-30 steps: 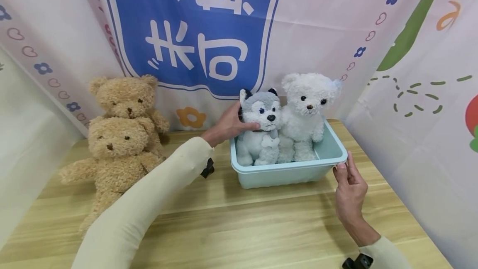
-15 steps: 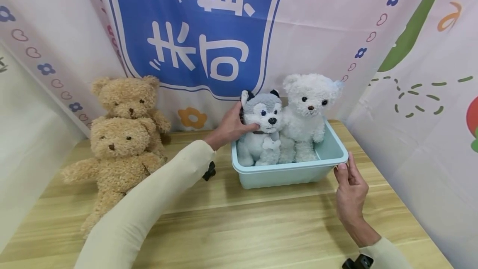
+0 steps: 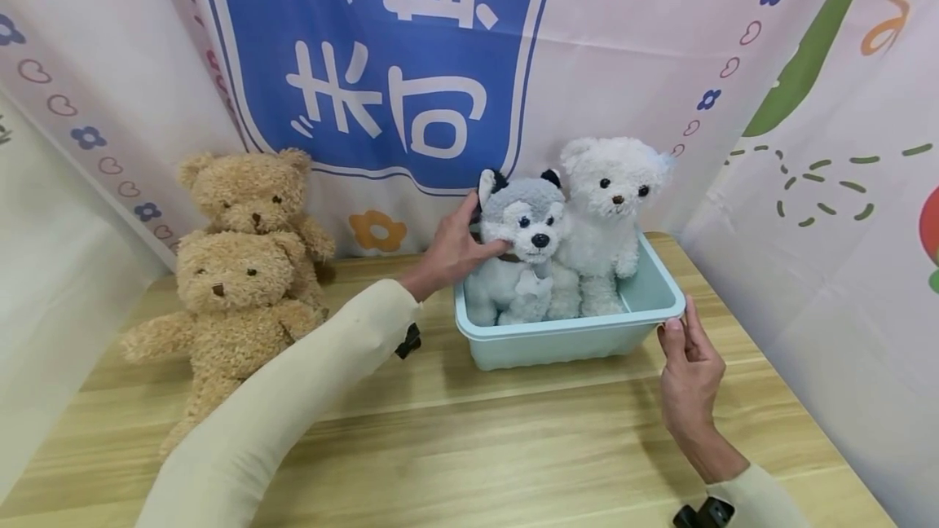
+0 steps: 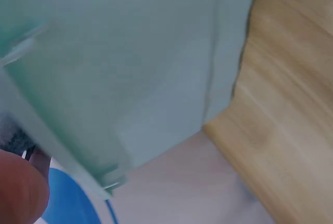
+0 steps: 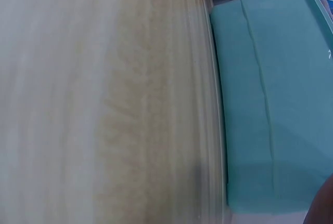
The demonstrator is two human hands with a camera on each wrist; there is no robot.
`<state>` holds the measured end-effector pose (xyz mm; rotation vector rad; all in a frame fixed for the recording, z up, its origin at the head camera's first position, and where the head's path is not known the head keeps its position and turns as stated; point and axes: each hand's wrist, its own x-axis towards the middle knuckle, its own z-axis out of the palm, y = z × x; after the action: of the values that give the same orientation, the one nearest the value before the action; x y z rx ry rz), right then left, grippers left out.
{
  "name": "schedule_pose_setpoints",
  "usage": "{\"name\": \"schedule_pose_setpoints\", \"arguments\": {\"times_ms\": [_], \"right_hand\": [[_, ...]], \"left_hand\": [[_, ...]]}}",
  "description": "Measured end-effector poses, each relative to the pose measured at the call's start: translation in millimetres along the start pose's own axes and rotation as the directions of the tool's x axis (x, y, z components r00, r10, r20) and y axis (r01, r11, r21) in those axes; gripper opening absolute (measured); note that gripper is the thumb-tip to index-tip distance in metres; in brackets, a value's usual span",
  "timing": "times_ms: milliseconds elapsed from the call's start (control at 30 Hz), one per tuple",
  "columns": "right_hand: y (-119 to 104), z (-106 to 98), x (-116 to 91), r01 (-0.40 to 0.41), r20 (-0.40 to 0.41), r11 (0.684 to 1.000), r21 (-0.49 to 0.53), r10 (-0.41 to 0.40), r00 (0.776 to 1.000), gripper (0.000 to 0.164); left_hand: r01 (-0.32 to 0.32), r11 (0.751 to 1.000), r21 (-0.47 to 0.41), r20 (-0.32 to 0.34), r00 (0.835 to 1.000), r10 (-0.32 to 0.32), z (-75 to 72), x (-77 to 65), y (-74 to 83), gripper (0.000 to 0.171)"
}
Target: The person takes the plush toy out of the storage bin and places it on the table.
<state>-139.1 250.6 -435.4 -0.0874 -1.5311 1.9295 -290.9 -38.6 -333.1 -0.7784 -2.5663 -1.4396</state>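
A grey-and-white husky plush toy [image 3: 522,222] sits at the left end of a light blue plastic bin [image 3: 565,345]. My left hand [image 3: 456,247] grips it at the neck, thumb across the front and the other fingers hidden behind. Close against the husky, on its right, a white plush bear [image 3: 612,194] stands in the same bin. My right hand [image 3: 691,377] holds the bin's front right corner, thumb at the front rim and fingers along the side. In the left wrist view the bin's wall [image 4: 145,68] fills much of the picture, with part of my thumb at lower left.
Two tan teddy bears [image 3: 227,292] sit one before the other at the left of the wooden table [image 3: 455,446], partly behind my left sleeve [image 3: 293,398]. A printed cloth backdrop [image 3: 616,47] hangs right behind the bin.
The husky has shifted slightly right and up in my left hand, and the white bear has moved a little right and up with it. My right hand stays at the bin's corner.
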Motion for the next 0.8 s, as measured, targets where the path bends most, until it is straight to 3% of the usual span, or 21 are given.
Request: {"name": "schedule_pose_setpoints", "arguments": {"times_ms": [233, 567, 800], "right_hand": [[0, 0, 0, 0.001, -0.006, 1.000, 0.006, -0.001, 1.000, 0.049], [0, 1, 0, -0.008, -0.020, 1.000, 0.008, 0.008, 1.000, 0.050], [0, 0, 0, -0.013, -0.021, 1.000, 0.002, 0.013, 1.000, 0.050]], "left_hand": [[-0.033, 0.999, -0.011, -0.019, 0.999, 0.033, -14.7, 0.2, 18.8, 0.067], [-0.098, 0.995, -0.015, -0.103, 0.990, 0.096, -38.5, 2.0, 44.4, 0.068], [-0.144, 0.985, -0.097, -0.137, 0.982, 0.130, -57.8, 4.0, 58.5, 0.067]]}}
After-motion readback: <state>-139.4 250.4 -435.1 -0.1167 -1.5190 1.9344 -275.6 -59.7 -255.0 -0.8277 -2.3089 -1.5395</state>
